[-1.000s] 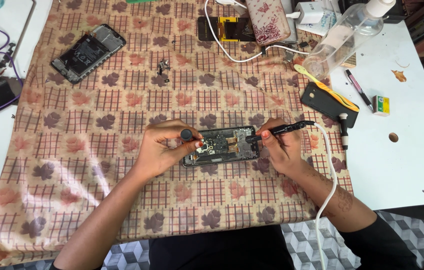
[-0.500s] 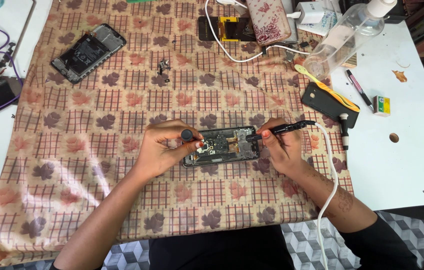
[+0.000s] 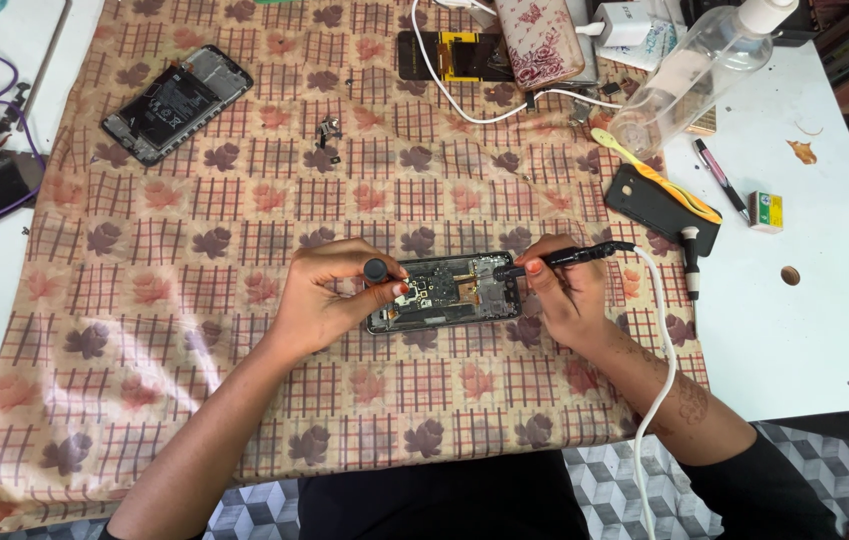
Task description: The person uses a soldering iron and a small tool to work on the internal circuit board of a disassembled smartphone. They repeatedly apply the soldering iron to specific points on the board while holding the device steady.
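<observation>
Hands point(image 3: 329, 295) on opened phone point(image 3: 444, 292) — bottle point(image 3: 699, 65) aside

An opened phone point(image 3: 444, 292) is lying on the cloth point(image 3: 244, 400) near its middle, and the cloth is covering most of the table point(image 3: 824, 330). The left hand point(image 3: 329, 295) is resting at the phone's left end, pinching a small screwdriver point(image 3: 376, 270) over it; the right hand point(image 3: 559, 290) is sitting at the right end, holding a corded tool point(image 3: 569, 256) whose cable point(image 3: 659, 400) is trailing toward the near edge. A second opened phone point(image 3: 176, 102) is lying far left behind them. Loose small parts point(image 3: 328, 132) are lying between the two phones. To the right, a toothbrush point(image 3: 656, 175) is resting on a phone case point(image 3: 659, 208), with a bottle point(image 3: 704, 60) lying behind it.
</observation>
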